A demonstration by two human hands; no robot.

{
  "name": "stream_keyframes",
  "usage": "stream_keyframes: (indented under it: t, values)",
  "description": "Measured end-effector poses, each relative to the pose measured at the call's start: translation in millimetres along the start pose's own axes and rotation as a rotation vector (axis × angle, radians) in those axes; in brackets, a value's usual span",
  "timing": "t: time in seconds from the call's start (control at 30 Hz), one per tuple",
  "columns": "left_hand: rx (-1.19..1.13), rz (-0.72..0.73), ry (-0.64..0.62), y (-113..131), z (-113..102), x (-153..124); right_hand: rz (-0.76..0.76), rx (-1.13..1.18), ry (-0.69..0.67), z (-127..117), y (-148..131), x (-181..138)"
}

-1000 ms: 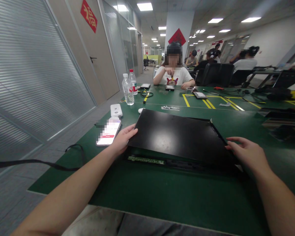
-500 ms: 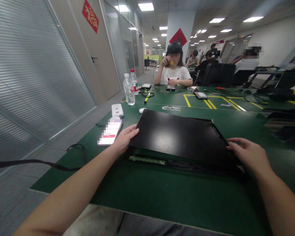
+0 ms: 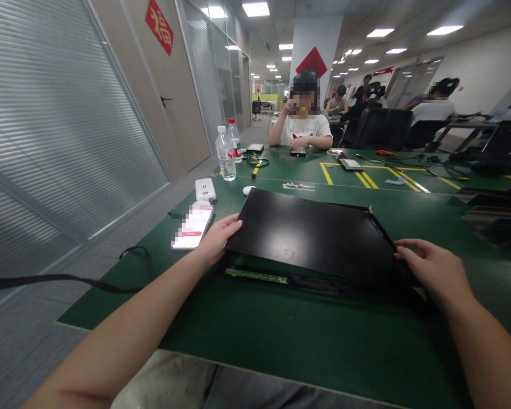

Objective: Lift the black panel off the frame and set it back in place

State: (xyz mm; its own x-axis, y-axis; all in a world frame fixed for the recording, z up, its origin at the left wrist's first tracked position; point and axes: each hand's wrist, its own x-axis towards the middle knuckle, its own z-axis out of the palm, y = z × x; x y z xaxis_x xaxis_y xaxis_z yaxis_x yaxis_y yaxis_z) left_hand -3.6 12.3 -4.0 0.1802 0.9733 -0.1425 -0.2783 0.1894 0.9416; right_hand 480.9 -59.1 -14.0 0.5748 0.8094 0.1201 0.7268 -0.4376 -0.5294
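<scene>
A large, flat, matte black rectangular panel lies in the middle of the green-topped bench, its near edge raised a little above a black frame beneath it, where a narrow green circuit strip shows in the gap. The left hand grips the panel's near left corner, thumb on top and the other fingers curled under the edge. The right hand holds the near right corner, its fingers bent loosely over the edge and resting on the black surface; how far they wrap beneath cannot be made out. Just beside the left hand lies a smartphone with a lit screen, and behind it a small white rectangular device. A thin black cable trails off the bench's left edge. Farther back stand two clear plastic water bottles, close together, with a coiled black and yellow cable near them. Yellow tape lines mark out rectangles on the far part of the bench. A person in a white T-shirt sits at the far end, one hand raised to the face, the other forearm resting on the bench. More people sit at other tables well behind, to the right.
</scene>
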Motion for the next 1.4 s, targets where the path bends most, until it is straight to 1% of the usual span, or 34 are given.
stream_keyframes:
  t: [0.13, 0.33, 0.5, 0.67, 0.83, 1.17, 1.4]
  values:
    - [0.000, 0.004, -0.009, 1.4, 0.7, -1.2, -0.022, 0.024, 0.010, -1.0, -1.7, -1.6]
    - [0.004, 0.014, -0.011, 1.1, 1.0, -1.7, 0.003, 0.013, -0.021, -3.0, -3.9, -1.9]
    - [-0.003, 0.007, 0.011, 1.3, 3.0, -2.9, -0.047, -0.019, 0.022, -0.9, -0.2, -0.4]
    - [-0.010, 0.005, -0.005, 2.0, 3.2, -3.8, -0.036, -0.005, 0.019, 0.3, 1.2, 0.2]
    - [0.006, 0.019, -0.015, 0.8, 2.0, -3.7, -0.065, 0.005, 0.039, 0.8, 2.0, -0.5]
    - [0.022, 0.026, -0.026, -0.2, 0.3, -3.1, -0.047, 0.004, 0.006, -1.5, -4.0, -3.1]
    - [0.026, 0.016, 0.017, 2.6, 3.3, -5.8, -0.017, 0.036, -0.029, -3.1, -4.6, -2.3]
